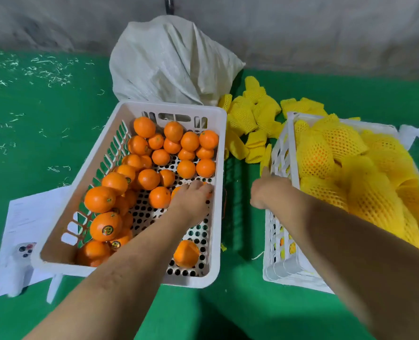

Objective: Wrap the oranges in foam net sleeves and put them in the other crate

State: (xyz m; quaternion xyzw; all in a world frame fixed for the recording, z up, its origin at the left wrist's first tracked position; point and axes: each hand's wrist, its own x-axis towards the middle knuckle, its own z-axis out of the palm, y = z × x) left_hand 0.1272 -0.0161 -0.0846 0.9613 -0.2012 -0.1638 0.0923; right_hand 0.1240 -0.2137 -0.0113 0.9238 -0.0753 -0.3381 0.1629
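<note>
L hand [191, 196] fingers [198, 185] curl down over a bare orange [178, 191] near the right wall of the white perforated crate [218, 217]; most of that fruit is hidden under the palm, so a firm grip vs a mere touch can't be told. R hand [268, 190] is blurred, knuckles up, thumb [265, 171] poking toward the loose yellow foam net sleeves [250, 121] heaped on the green mat betw the two crates; fingers look bunched but whether they pinch anything can't be told, no sleeve visible in it.

Where the goods sit: unwrapped oranges [149, 153] fill the far and left parts of the left crate, one lone orange [186, 252] near its front right corner. Second crate [280, 153] on the right holds sleeved oranges [372, 204], piled high.

Risks, as I read it: a shallow grip by the L hand could let the orange roll off across the crate floor among the others. R hand passes right by the second crate's rim, so it may knock it. One-handed grab at the heap could lift several sleeves stuck together.

Pose: both forearms stretched fwd and down, L wrist bent over the crate interior, R arm angled out over the gap, hand just beside the second crate's near-left wall
</note>
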